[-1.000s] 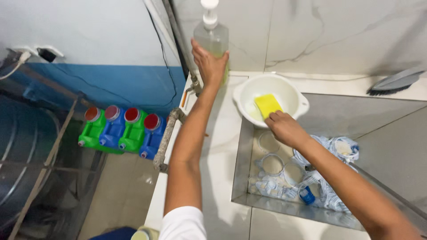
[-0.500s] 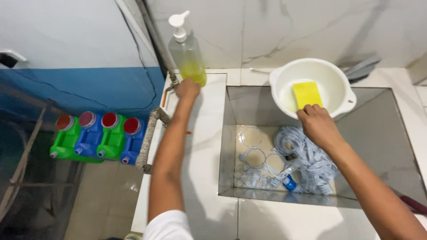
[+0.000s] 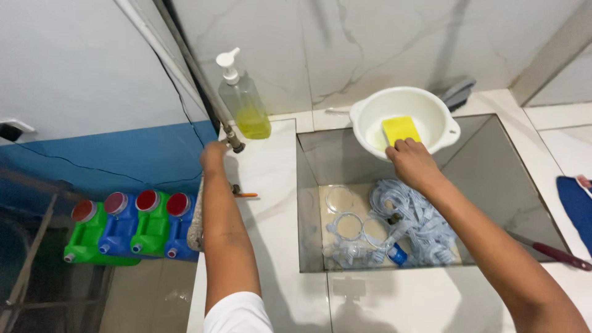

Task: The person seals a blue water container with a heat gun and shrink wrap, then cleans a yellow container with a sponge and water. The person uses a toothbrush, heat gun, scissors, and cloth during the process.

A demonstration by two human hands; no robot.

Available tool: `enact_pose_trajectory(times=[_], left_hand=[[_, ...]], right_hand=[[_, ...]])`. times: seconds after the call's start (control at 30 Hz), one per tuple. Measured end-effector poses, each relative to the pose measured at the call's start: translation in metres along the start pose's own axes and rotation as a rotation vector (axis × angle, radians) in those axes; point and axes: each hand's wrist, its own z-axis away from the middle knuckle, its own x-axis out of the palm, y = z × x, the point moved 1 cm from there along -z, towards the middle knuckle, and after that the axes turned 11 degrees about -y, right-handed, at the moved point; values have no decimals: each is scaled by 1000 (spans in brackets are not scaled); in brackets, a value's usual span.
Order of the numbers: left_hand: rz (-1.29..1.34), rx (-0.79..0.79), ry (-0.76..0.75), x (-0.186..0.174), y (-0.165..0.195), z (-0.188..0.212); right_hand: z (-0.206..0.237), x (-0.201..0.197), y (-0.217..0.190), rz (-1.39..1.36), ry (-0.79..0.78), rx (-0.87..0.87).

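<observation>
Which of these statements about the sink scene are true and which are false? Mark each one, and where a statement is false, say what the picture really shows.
1. The right hand rests on the rim of the white basin. True.
2. The sponge in the basin is blue. False: it is yellow.
3. The left hand grips the soap pump bottle. False: it is at the pipe fitting by the counter edge, apart from the bottle.
4. Four jugs with red caps stand in a row on the floor. True.
5. The sunken sink holds nothing. False: pale blue cord and clear rings lie on its bottom.
</observation>
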Motion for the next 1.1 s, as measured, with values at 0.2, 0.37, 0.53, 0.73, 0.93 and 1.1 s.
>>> enact_pose_trajectory(times=[0.2,0.37,0.53,0.73,0.93,1.1], left_hand=[[193,-13,146,-6,-2,13],[250,-27,200,-8,1,21],[242,-12,236,-8,2,27],[250,-5,314,-9,4,28],[176,59,429,-5,2,23],[-171,224,1008,21,25,35]], right_hand=[[-18,12,-1,20,-35,38],[-30,14,-1,1,-14,64],[-34,17,6,16,-20,71],[-30,34,11,15,-3,102],[-19,49,9,-9,-34,84],[-8,48,6,-4,-30,58]])
